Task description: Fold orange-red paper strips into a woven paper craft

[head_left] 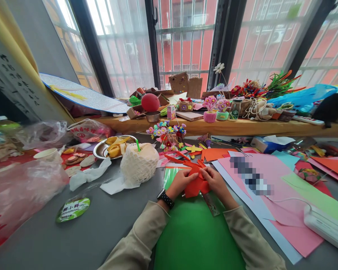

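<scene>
I pinch folded red paper [192, 190] with left hand [181, 182] and right hand [216, 183]. Eight o'clock: oval green-white label [73, 210], Chinese lettering; ten: net-wrapped white coconut [139, 165].

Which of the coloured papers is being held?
The red paper, between the left hand and right hand; the pink sheet and pale-green sheet lie unheld.

From the head, one camera looks down over the near table [101, 213] and forward to windows [183, 45] at twelve o'clock.

A coconut [139, 165] with a straw [138, 145] stands beside a bowl [100, 150] of peels [114, 150]. Pink flowers [209, 102] sit on the sill [242, 128].
</scene>
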